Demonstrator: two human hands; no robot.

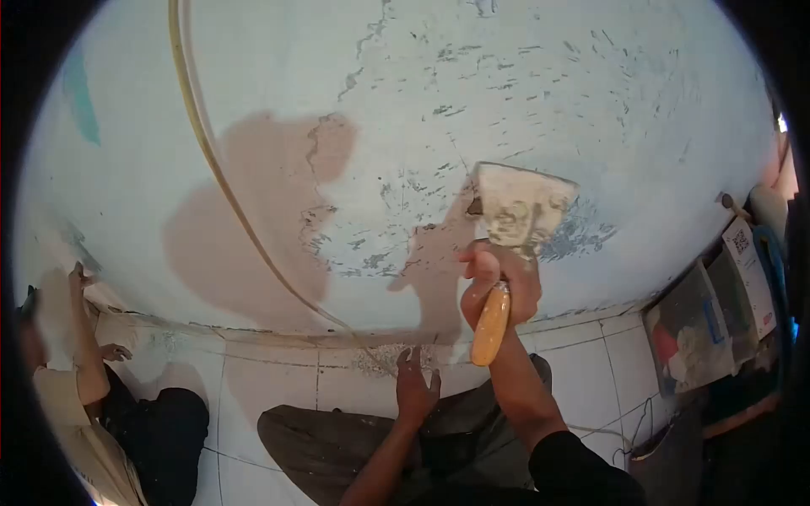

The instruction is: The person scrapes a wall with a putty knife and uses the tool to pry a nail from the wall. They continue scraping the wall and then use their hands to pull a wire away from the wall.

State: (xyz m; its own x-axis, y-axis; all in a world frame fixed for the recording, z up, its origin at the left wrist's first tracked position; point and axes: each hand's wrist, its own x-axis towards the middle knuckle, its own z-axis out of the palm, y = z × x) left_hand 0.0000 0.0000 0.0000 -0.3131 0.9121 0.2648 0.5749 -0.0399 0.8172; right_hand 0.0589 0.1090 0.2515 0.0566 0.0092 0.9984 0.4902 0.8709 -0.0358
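Note:
My right hand [513, 282] is closed around a scraper [491, 325] with a yellow-orange wooden handle. Its wide, dirty blade [521, 207] points up in front of the pale blue wall [405, 101], which has scraped, peeling patches. Whether the blade touches the wall I cannot tell. Low in the middle, my left hand [413, 390] has its fingers apart and holds nothing, over the tiled floor near the wall's base. Pale crumbs [380, 361] lie on the floor beside it.
A yellowish hose [215, 169] runs down the wall to the floor. At the left a person [89, 405] sits, one hand [78, 278] against the wall. At the right stand a clear plastic bin [692, 337] and a white box [747, 270], with a thin cable [629, 443] on the floor.

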